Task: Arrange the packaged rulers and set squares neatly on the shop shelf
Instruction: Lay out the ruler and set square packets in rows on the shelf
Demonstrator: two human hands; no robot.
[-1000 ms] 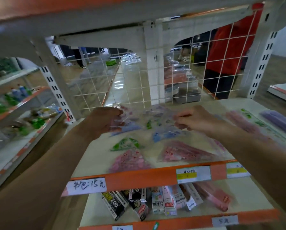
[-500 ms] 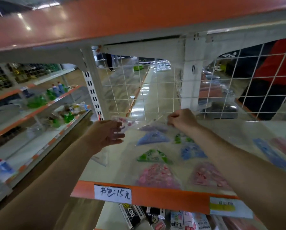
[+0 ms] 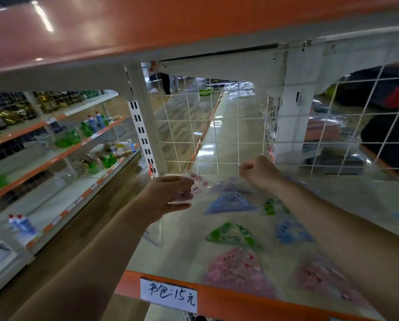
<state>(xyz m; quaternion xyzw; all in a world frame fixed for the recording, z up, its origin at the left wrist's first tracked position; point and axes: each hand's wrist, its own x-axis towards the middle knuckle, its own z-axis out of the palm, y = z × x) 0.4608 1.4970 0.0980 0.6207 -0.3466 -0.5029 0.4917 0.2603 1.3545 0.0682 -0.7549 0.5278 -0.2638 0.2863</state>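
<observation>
My left hand [image 3: 170, 195] grips the left end of a clear packet with a pink set square [image 3: 199, 185] just above the shelf's back left corner. My right hand [image 3: 258, 171] pinches the packet's right end, close to the white wire grid [image 3: 217, 140]. Below them, clear packets lie flat on the cream shelf [image 3: 184, 249]: a blue set square [image 3: 231, 202], a green one [image 3: 233, 235], a pink one [image 3: 235, 269], another blue one [image 3: 291, 232] and another pink one [image 3: 323, 279]. A further green packet [image 3: 271, 207] is partly hidden by my right forearm.
The shelf's orange front edge carries a handwritten price label [image 3: 168, 295]. An orange-edged shelf [image 3: 194, 24] hangs close overhead. A slotted white upright [image 3: 143, 133] stands at the back left. Across the aisle, shelves [image 3: 55, 158] hold bottles.
Both hands carried the pink packet back and left toward the grid at the shelf's rear corner. My view tilted up and shifted left, so the lower shelf dropped out of sight.
</observation>
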